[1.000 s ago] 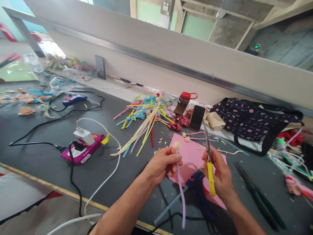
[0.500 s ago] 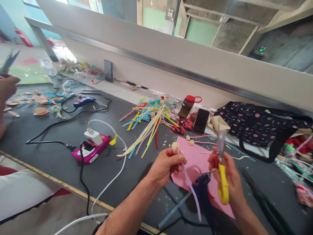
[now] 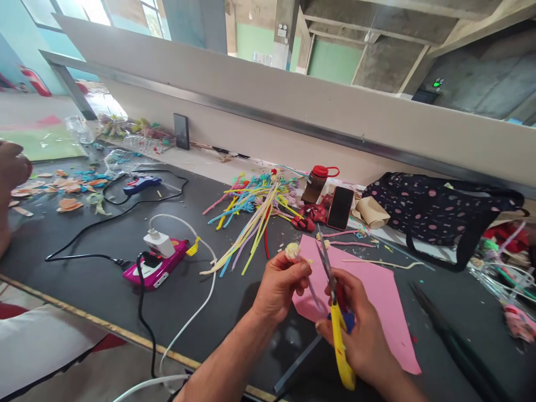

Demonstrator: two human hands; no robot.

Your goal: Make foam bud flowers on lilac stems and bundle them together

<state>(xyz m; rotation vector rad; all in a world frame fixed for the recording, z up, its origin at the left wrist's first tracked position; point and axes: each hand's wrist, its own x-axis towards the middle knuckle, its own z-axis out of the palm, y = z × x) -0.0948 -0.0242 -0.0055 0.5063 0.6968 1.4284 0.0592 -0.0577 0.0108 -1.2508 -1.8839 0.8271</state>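
Note:
My left hand (image 3: 281, 285) pinches a lavender pipe-cleaner stem (image 3: 313, 293) topped by a small cream flower (image 3: 292, 250). Part of the stem runs behind my fingers and toward the right hand. My right hand (image 3: 355, 318) is closed around yellow-handled scissors (image 3: 344, 352), with the blades slanting up and left, slightly parted, close to my left fingertips. Beneath both hands lies a pink sheet (image 3: 381, 298). A dark blue glue gun (image 3: 347, 320) is mostly hidden behind my right hand, and a clear glue stick (image 3: 296, 364) sticks out to its left.
Pipe cleaners (image 3: 255, 223) are heaped mid-table, near a bottle (image 3: 315, 185), a phone (image 3: 340, 207) and a dotted bag (image 3: 422, 215). Dark green pliers (image 3: 460, 346) lie right. A magenta power strip (image 3: 157, 268) and cords lie left. Another person's hand (image 3: 10, 167) shows at the left edge.
My right hand has brought the scissors left and down, closer to my left hand. The stem's lower end no longer hangs in full view. The other person's scissors have left view.

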